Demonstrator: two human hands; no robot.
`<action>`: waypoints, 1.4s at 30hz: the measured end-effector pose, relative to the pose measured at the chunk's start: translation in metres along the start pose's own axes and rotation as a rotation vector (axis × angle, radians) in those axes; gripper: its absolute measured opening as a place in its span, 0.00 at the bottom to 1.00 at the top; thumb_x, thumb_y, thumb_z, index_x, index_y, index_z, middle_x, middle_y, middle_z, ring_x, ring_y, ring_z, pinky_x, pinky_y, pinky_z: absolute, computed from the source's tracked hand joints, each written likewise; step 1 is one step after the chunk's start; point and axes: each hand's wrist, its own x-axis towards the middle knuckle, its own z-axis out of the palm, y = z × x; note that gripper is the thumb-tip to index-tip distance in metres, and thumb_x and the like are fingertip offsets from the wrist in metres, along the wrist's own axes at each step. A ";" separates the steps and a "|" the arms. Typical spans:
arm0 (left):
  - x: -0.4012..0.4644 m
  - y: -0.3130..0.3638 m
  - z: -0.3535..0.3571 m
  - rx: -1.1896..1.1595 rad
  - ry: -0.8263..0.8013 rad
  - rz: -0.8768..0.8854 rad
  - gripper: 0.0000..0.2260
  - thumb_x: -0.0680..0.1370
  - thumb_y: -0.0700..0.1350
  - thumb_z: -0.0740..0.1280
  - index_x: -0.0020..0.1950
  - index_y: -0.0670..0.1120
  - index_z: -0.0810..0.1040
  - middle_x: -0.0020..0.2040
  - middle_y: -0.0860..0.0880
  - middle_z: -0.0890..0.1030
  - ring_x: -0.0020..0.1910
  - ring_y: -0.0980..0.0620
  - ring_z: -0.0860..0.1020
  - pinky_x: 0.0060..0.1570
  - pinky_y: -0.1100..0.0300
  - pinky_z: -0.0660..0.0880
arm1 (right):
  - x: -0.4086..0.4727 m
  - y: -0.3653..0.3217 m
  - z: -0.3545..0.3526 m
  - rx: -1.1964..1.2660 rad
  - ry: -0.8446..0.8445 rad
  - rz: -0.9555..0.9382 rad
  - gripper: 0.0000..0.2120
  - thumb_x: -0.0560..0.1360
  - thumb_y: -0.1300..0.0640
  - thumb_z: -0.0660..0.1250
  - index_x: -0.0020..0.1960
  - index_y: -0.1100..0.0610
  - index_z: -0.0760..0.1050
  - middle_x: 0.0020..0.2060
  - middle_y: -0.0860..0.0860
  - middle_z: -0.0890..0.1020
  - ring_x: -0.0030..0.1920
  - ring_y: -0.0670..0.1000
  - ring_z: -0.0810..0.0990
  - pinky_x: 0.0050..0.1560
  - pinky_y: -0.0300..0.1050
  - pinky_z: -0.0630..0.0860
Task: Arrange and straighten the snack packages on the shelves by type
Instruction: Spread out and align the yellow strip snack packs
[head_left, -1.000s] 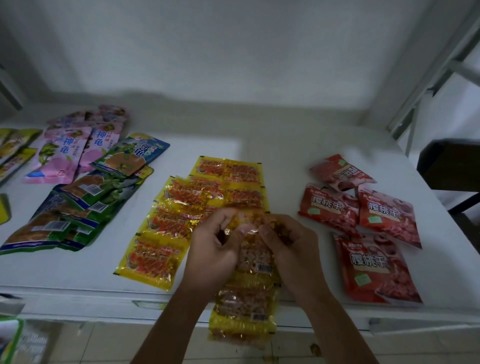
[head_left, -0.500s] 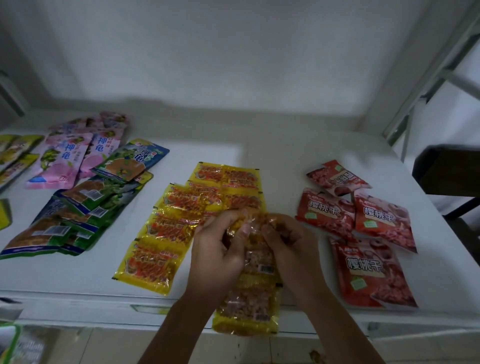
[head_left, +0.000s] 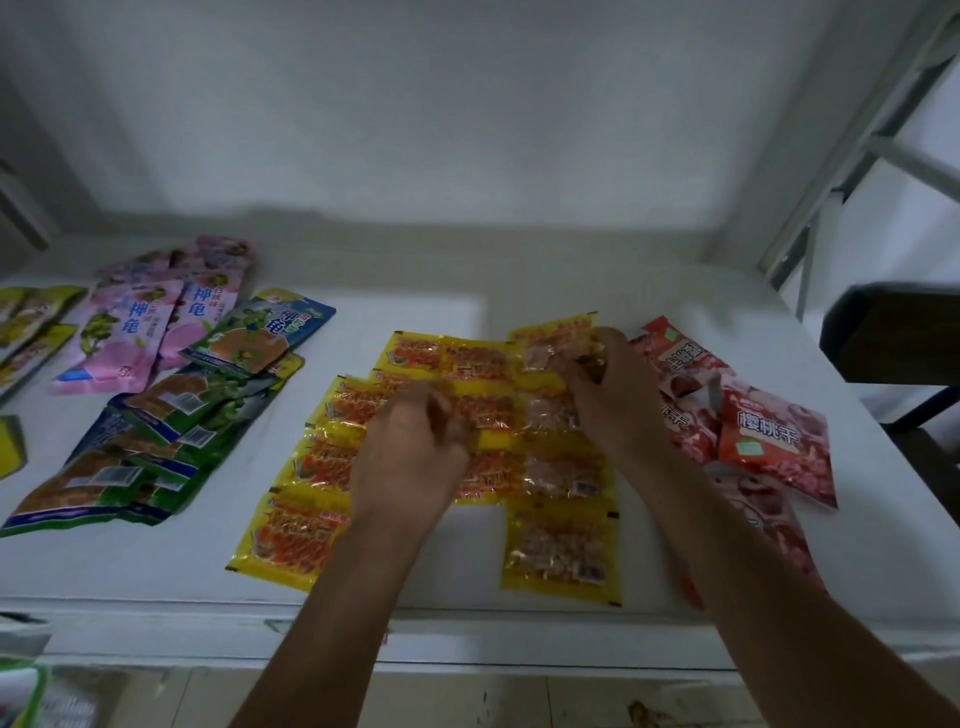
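Head view, only cam. Shelf (head_left: 519, 291) is white, w/ packs sorted into color groups. Center of frame: yellow snack packs (head_left: 467, 415) in rows, incl. a joined strip of yellow packs (head_left: 561, 467) lying clear-side up, running from upper center down toward the shelf's front edge. Right hand (head_left: 613, 400) is at the strip's top end, fingers curled and pinching the top pack's edge. Left hand (head_left: 415, 452) sits over the middle yellow rows, fingers curled; blurred, can't tell if it grips a pack or just rests on them.

Other groups:
- red packs (head_left: 769, 436), right of center, partly under the right forearm, a bit skewed
- green packs (head_left: 156, 441), left, overlapping
- pink packs (head_left: 124, 332), upper left

Step in hand, prob.: laying the strip down beside the yellow rows and squaring it. Next move likely needs the top end released flat, strip edge aligned w/ the neighboring column, then the bottom pack nudged back from the front edge. Reds look due for straightening after.
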 end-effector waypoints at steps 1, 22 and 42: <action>-0.004 -0.001 -0.001 0.067 -0.019 0.004 0.07 0.79 0.53 0.72 0.52 0.53 0.77 0.48 0.54 0.82 0.50 0.48 0.81 0.49 0.51 0.80 | 0.000 -0.001 0.000 -0.030 -0.008 0.026 0.29 0.83 0.46 0.67 0.79 0.56 0.64 0.68 0.54 0.76 0.69 0.49 0.75 0.63 0.42 0.72; -0.006 -0.043 -0.003 -0.039 0.174 0.060 0.15 0.72 0.52 0.80 0.48 0.57 0.74 0.46 0.55 0.80 0.50 0.45 0.78 0.51 0.44 0.78 | -0.080 -0.012 0.066 -0.633 0.034 -0.188 0.30 0.79 0.35 0.53 0.56 0.58 0.81 0.61 0.57 0.79 0.62 0.61 0.74 0.61 0.57 0.72; -0.023 -0.044 -0.002 -0.701 0.140 -0.056 0.10 0.76 0.40 0.76 0.54 0.49 0.80 0.39 0.49 0.71 0.36 0.58 0.70 0.37 0.65 0.71 | -0.084 -0.036 0.074 0.705 -0.045 0.195 0.18 0.76 0.64 0.76 0.62 0.49 0.78 0.41 0.45 0.88 0.42 0.40 0.85 0.40 0.31 0.77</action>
